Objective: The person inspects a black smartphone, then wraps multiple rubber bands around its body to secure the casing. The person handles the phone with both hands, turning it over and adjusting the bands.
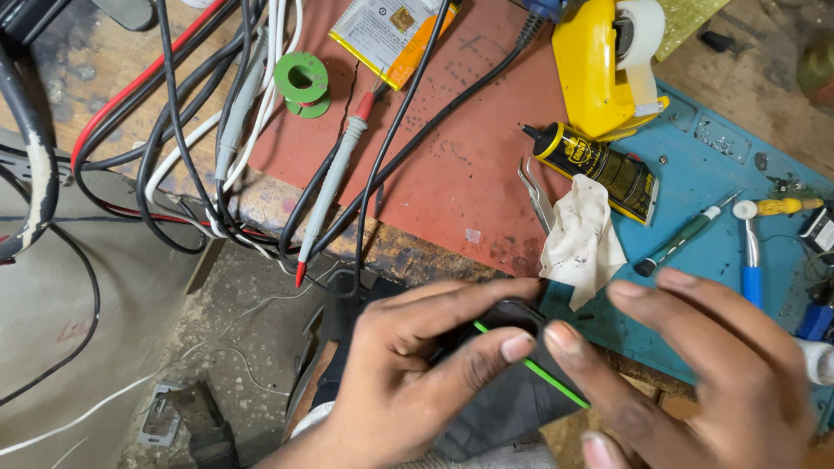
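Note:
My left hand grips a small black device between thumb and fingers, just below the bench edge. A thin green strip runs slantwise across the device toward the lower right. My right hand sits at the right, its fingertips touching the device and the green strip, the other fingers spread. Much of the device is hidden by both hands.
On the bench lie a red mat and blue mat, a yellow tape dispenser, black-and-yellow glue tube, tweezers, white cloth, green-handled tool, blue tool, green solder spool, probe and tangled cables.

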